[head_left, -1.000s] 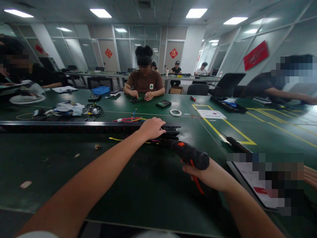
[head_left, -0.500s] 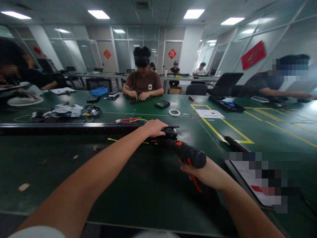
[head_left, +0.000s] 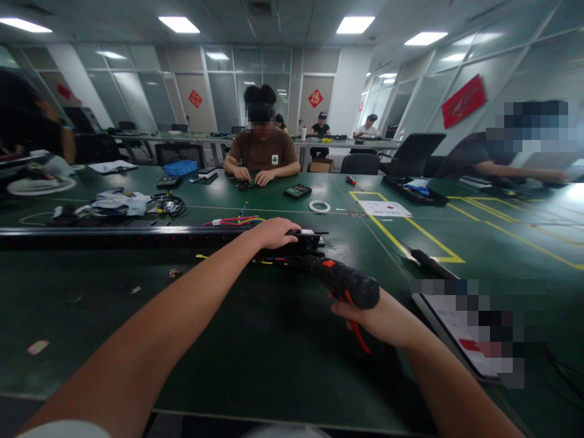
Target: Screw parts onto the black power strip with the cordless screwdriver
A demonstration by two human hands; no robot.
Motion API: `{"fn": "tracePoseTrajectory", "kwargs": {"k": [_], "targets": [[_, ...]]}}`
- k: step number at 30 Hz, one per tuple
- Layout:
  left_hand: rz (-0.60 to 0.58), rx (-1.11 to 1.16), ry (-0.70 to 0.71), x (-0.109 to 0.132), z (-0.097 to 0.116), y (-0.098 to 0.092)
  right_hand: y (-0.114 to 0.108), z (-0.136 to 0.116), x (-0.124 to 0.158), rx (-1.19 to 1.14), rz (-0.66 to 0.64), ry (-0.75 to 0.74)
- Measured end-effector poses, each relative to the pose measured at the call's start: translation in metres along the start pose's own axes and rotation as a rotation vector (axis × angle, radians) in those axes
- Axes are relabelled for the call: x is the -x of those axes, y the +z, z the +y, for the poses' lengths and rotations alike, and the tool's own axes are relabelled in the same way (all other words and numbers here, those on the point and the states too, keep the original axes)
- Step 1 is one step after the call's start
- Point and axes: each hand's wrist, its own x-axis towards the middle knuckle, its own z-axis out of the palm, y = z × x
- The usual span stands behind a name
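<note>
The left hand (head_left: 274, 233) lies palm down on the right end of a long black metal strip (head_left: 137, 236), fingers loosely bent over its top and not wrapped around it. That strip runs across the dark green bench (head_left: 274, 353) from the far left edge to just past the hand. The right hand (head_left: 381, 317) is closed around the grip of a black power screwdriver with orange trim (head_left: 347, 284), held low over the bench. The tool's nose points left and away, at the strip's near side just under the left hand. Whether the tip touches the strip I cannot tell.

A thin yellow wire (head_left: 205, 256) lies on the bench along the strip's near side, and a bundle of red, yellow and blue wires (head_left: 232, 220) lies just behind it. Further back sits a white tape roll (head_left: 320, 207), with a white paper sheet (head_left: 382, 208) to its right inside yellow floor-tape lines (head_left: 410, 237). Across the bench a person in a brown shirt (head_left: 262, 152) has both hands on something small. A blue plastic bin (head_left: 181, 166) stands to that person's side, well apart from the strip.
</note>
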Motion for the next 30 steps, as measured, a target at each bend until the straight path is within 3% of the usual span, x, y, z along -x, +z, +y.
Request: {"fn": "tracePoseTrajectory", "kwargs": {"k": [7, 13, 16, 22, 30], "targets": [[0.058, 0.178, -0.124, -0.008, -0.026, -0.023, 0.001, 0.003, -0.002, 0.020, 0.004, 0.007], [0.141, 0.289, -0.156, -0.042, -0.059, -0.029, -0.001, -0.001, 0.000, 0.015, -0.003, 0.023], [0.148, 0.200, -0.238, -0.065, -0.068, -0.021, -0.001, -0.003, 0.002, 0.037, 0.004, 0.036], [0.003, 0.109, -0.314, -0.104, -0.067, 0.010, -0.001, -0.002, 0.000, 0.031, -0.007, 0.022], [-0.077, 0.082, -0.414, -0.115, -0.073, 0.022, -0.002, -0.006, 0.001, 0.041, -0.006, 0.018]]}}
